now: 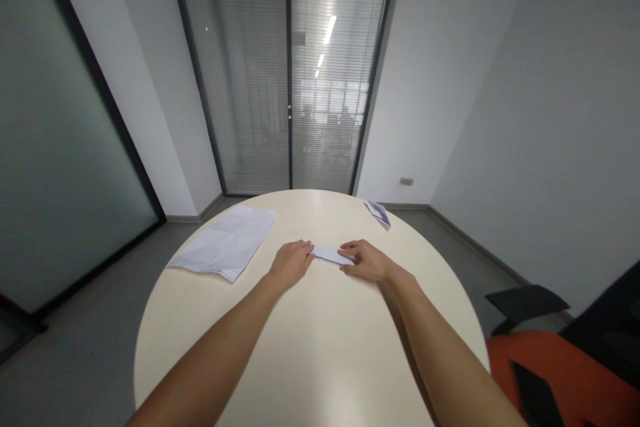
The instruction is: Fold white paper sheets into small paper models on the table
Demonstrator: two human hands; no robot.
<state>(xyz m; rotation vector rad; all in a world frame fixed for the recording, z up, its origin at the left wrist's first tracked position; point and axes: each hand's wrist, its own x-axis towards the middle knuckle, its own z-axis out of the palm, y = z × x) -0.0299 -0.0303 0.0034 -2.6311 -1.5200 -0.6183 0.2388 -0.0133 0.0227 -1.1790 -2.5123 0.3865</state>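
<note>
A narrow folded strip of white paper (329, 255) lies between my hands over the middle of the table. My left hand (292, 261) grips its left end, fingers closed together there. At the other end, my right hand (367, 260) pinches the strip between thumb and fingers. Parts of both paper ends are hidden under the fingers. To the left of my left hand rests a larger creased white sheet (227, 240), lying flat with one near corner slightly folded. Beyond my right hand, by the far right rim, is a folded piece of paper (379, 213).
The round cream table (310, 347) spreads under both arms. An orange chair (560, 380) with a black armrest (527, 301) stands close to its right side. Behind the table is a glass partition with blinds (240, 80), with a white wall (440, 67) to the right.
</note>
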